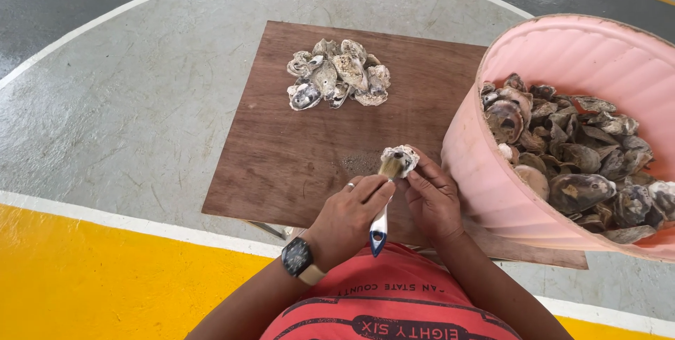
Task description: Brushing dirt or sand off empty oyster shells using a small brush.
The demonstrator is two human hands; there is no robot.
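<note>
Left hand (349, 212) grips a white-and-blue-handled brush (383, 203), fingers wrapped round it — bristles on a pale rough oyster shell (402, 158) pinched in right hand (430, 196) fingers, above the brown wooden board (281, 150).

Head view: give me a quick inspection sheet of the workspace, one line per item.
Surface: brown wooden board on a grey painted floor, fine dust near its front edge.
Job's things: brush, bristles on a shell.
Clutter: shell pile at the board's far end; pink tub tipped on its side to the right, full of darker shells.
Grips: left hand, with a ring and wristwatch, holds the brush handle; right hand holds the shell.
Cables: nothing seen.
Surroundings: white floor lines and a yellow band near the person.
</note>
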